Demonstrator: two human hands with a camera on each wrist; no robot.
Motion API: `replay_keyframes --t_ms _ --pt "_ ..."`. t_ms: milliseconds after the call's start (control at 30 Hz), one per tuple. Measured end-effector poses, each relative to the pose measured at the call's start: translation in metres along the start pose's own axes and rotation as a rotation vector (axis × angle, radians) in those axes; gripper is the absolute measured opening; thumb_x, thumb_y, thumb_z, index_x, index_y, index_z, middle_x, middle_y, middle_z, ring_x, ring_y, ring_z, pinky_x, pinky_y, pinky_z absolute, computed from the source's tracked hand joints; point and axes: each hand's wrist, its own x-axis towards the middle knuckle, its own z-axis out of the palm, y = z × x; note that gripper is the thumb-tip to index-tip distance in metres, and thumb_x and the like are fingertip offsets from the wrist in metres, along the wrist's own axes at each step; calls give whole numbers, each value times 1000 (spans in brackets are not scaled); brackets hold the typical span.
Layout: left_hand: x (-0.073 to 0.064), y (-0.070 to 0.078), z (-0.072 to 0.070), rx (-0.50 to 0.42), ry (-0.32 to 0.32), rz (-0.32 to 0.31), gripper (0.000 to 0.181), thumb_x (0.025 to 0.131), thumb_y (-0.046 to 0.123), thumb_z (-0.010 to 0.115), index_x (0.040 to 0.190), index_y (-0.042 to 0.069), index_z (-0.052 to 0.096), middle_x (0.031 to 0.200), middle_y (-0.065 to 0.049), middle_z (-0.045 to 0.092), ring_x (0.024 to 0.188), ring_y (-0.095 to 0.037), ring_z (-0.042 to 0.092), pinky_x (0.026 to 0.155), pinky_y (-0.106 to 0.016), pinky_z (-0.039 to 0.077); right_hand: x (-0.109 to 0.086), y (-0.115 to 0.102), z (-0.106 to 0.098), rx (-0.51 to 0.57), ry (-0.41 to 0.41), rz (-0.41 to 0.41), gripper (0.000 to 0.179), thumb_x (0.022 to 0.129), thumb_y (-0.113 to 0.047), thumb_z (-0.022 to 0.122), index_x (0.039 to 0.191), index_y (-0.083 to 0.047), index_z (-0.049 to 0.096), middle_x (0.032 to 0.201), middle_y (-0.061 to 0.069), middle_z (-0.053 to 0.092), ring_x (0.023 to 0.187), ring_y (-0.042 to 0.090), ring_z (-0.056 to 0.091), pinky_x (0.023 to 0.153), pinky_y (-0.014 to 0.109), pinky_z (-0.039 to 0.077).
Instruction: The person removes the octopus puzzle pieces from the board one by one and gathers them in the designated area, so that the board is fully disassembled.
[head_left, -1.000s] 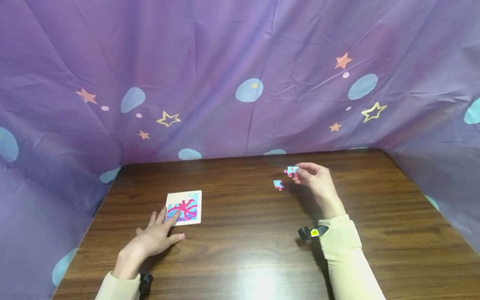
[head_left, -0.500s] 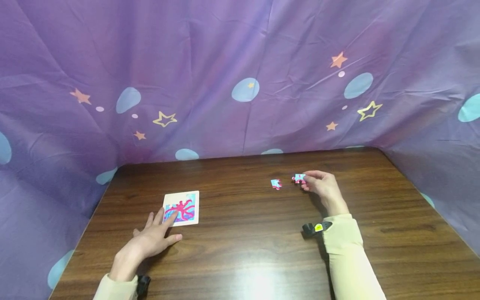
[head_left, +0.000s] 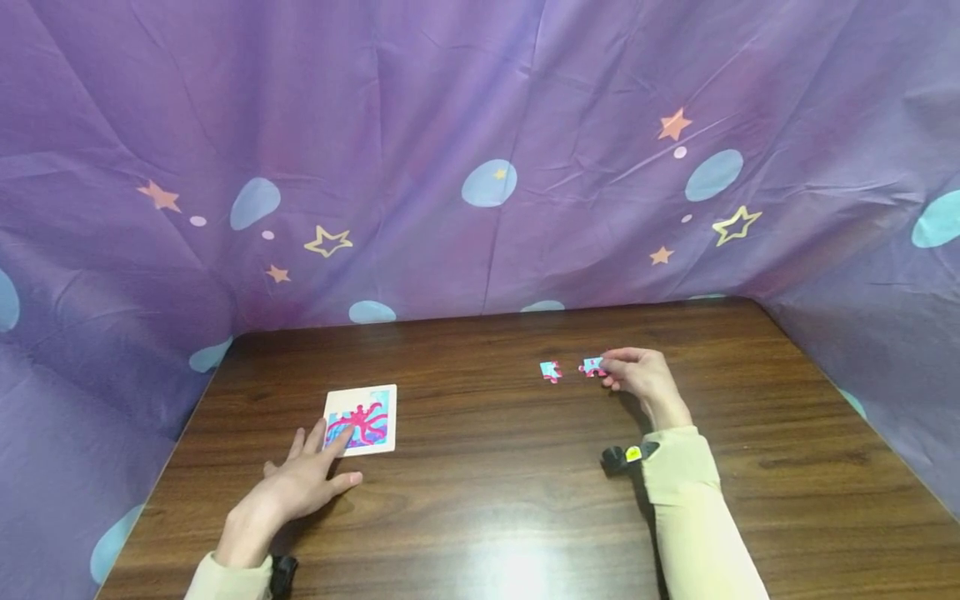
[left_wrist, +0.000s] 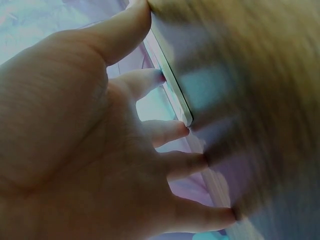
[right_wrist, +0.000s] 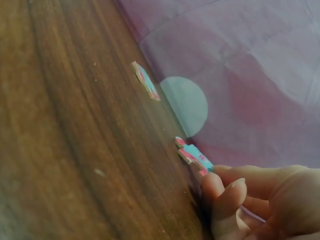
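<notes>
A white-bordered puzzle board (head_left: 384, 425) with a pink octopus picture lies at the left of the table; its upper left part shows bare white. My left hand (head_left: 288, 487) rests by its lower left corner, fingers spread and straight, with fingertips on the board's edge. At the right, my right hand (head_left: 643, 382) pinches a blue and pink puzzle piece (head_left: 592, 367) between thumb and fingers, low over or on the table; which of the two I cannot tell. A second puzzle piece (head_left: 551, 371) lies flat just left of it, apart from the held one.
The brown wooden table (head_left: 465, 467) has its far edge against a purple curtain (head_left: 420, 167) with stars and spots. The curtain also hangs along both sides. A black wrist strap (head_left: 615, 460) sits at the right sleeve.
My right hand, pinching the puzzle piece, has moved slightly right and lower, clear of the piece lying on the table. My left hand stays at the board.
</notes>
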Motion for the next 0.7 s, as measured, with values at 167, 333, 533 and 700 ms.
replay_keyframes --t_ms 167,333,533,700 --pt "0 1 0 -1 -2 -2 80 93 55 57 154 11 31 155 -35 10 137 -60 9 88 -87 12 1 0 2 -34 28 1 30 90 9 58 113 27 51 68 6 67 50 5 60 46 17 50" --pt "0 1 -1 -5 -1 -6 80 92 55 57 154 11 31 155 -35 10 137 -59 9 89 -87 11 3 1 4 -62 61 -15 30 89 9 61 113 24 52 68 7 66 49 6 60 46 17 50" --pt "-1 0 1 -8 -9 -4 80 92 56 57 154 11 31 155 -35 9 137 -60 8 88 -87 11 2 1 7 -45 131 -4 29 92 6 58 115 22 51 75 9 65 48 7 60 46 18 51" --pt "-1 0 0 -5 -6 1 81 92 57 56 154 11 30 155 -35 9 137 -60 8 88 -87 12 1 0 7 -8 151 4 28 97 1 49 117 21 50 78 9 61 49 7 60 46 19 51"
